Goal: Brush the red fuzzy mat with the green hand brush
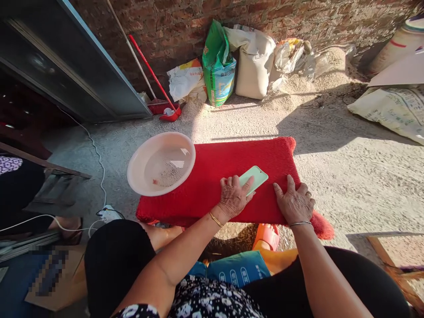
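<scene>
Nearest me, black trousers (112,260) and a patterned top fill the bottom edge, and my forearms run up from them. Between my knees a blue printed packet (236,268) shows only its top, and an orange sandal (266,235) peeks out from under the red cushion (212,176), whose near edge hides the rest of it. That cushion is a fuzzy, deep-pile rectangle, and its far right corner curls up.

My left hand (233,198) lies flat on the pile, fingers spread, its fingertips resting on the near end of a mint-green phone (253,178); the grip is loose, pressing rather than closing round it. The phone lies slantwise near the middle of the cushion. My right hand (294,202) lies open and flat on the cushion just to the right, apart from the phone, holding nothing.

At the cushion's left end sits a smooth pale-pink plastic basin (161,163) with a little grain in its bottom. Far off, woven sacks (232,62) lean on a brick wall. One patch at near left is blurred.
</scene>
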`<state>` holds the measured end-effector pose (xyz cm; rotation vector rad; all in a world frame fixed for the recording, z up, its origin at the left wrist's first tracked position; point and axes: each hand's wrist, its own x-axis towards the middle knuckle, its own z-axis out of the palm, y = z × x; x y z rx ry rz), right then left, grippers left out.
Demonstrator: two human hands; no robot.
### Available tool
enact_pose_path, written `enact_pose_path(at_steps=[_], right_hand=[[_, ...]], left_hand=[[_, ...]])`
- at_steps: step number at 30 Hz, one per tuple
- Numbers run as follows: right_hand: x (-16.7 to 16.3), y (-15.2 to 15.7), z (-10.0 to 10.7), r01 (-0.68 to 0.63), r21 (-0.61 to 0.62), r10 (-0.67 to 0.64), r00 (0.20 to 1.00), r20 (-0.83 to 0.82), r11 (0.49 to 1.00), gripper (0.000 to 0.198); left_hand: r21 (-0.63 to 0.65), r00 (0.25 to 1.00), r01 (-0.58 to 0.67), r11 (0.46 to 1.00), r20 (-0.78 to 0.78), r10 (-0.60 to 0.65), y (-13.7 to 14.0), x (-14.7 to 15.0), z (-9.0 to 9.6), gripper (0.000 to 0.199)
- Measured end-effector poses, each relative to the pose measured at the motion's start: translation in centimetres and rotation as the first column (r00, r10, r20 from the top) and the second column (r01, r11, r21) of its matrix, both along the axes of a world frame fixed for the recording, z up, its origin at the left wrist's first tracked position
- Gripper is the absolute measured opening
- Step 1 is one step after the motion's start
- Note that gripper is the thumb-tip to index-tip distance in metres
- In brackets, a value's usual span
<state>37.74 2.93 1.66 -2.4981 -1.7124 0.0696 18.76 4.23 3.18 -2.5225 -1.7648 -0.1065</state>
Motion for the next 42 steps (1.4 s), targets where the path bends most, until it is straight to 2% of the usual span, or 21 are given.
enact_pose_path(at_steps=[3,6,8,11,14,16,17,18,20,23,25,27,31,33,35,37,38,40,42], right_hand=[[0.0,0.0,-0.1,-0.005,0.006,0.005,1.000,0.002,1.000,0.071],[0.1,0.0,-0.2,-0.009,0.014,0.008,1.000,0.007,1.000,0.071],[0.1,0.0,-0.3,-0.006,0.017,0.006,1.000,0.009,1.000,0.071],[0.1,0.1,-0.3,-0.002,0.019,0.002,1.000,0.009,1.000,0.071],[0.0,0.2,-0.2,0.007,0.007,-0.007,1.000,0.000,1.000,0.070],[0.0,0.2,-0.1,0.013,-0.004,-0.013,1.000,-0.011,1.000,0.070],[0.0,0.2,-0.1,0.014,-0.007,-0.015,1.000,-0.016,1.000,0.070],[0.0,0.1,-0.1,0.013,-0.009,-0.013,1.000,-0.020,1.000,0.070],[0.0,0.1,-0.1,0.005,-0.004,-0.005,1.000,-0.028,1.000,0.069],[0.0,0.0,-0.1,0.000,0.007,0.000,1.000,-0.029,1.000,0.069],[0.1,0.0,-0.2,-0.001,0.010,0.002,1.000,-0.021,1.000,0.070],[0.1,0.1,-0.2,-0.004,0.015,0.004,1.000,-0.008,1.000,0.070],[0.1,0.0,-0.3,-0.010,0.022,0.010,1.000,0.010,1.000,0.071],[0.1,0.0,-0.3,-0.008,0.021,0.008,1.000,0.008,1.000,0.070],[0.1,0.0,-0.3,-0.005,0.023,0.005,1.000,0.004,1.000,0.070],[0.1,0.1,-0.3,-0.005,0.030,0.005,1.000,0.005,1.000,0.070],[0.1,0.1,-0.4,-0.004,0.033,0.004,1.000,0.008,0.999,0.070],[0.0,0.2,-0.4,0.001,0.036,-0.002,1.000,0.009,0.999,0.070],[0.0,0.2,-0.6,0.010,0.035,-0.010,1.000,0.008,0.999,0.070]], left_hand=[[0.042,0.987,-0.158,0.986,-0.033,0.160,0.0,-3.2,0.6,0.053],[0.096,0.928,-0.359,0.928,-0.068,0.366,0.6,-7.1,0.9,0.054],[0.103,0.904,-0.410,0.906,-0.085,0.419,0.6,-8.1,0.7,0.053],[0.087,0.936,-0.334,0.938,-0.090,0.342,-0.9,-6.2,-0.3,0.054],[0.042,0.993,-0.101,0.994,-0.061,0.104,-3.0,-2.8,-1.0,0.055],[0.021,0.999,0.032,0.999,-0.036,-0.031,-3.5,-1.4,-1.0,0.055],[0.019,0.998,0.050,0.999,-0.028,-0.049,-3.3,-1.3,-0.8,0.055],[0.022,0.999,0.028,0.999,-0.024,-0.028,-2.7,-1.5,-0.6,0.054],[0.039,0.993,-0.117,0.992,-0.028,0.118,-0.8,-2.8,0.0,0.053],[0.059,0.930,-0.363,0.930,-0.042,0.366,2.1,-5.0,0.5,0.053],[0.055,0.909,-0.410,0.910,-0.056,0.413,2.8,-5.5,0.3,0.053],[0.045,0.934,-0.348,0.937,-0.068,0.350,2.1,-4.9,-0.1,0.054],[0.006,0.990,-0.134,0.991,-0.047,0.134,-1.6,-2.3,-0.5,0.057],[-0.051,0.998,-0.055,0.997,0.006,0.055,-3.2,-1.7,0.1,0.056],[-0.136,0.992,-0.001,0.991,0.123,0.018,-4.0,-2.1,1.2,0.052],[-0.274,0.933,0.058,0.960,0.356,0.045,-4.2,-3.2,2.4,0.049],[-0.358,0.860,0.106,0.928,0.502,0.095,-4.1,-3.9,3.0,0.051],[-0.497,0.633,0.239,0.834,0.731,0.254,-3.9,-5.4,3.5,0.058],[-0.571,0.419,0.328,0.753,0.802,0.426,-3.6,-6.8,3.5,0.064]])
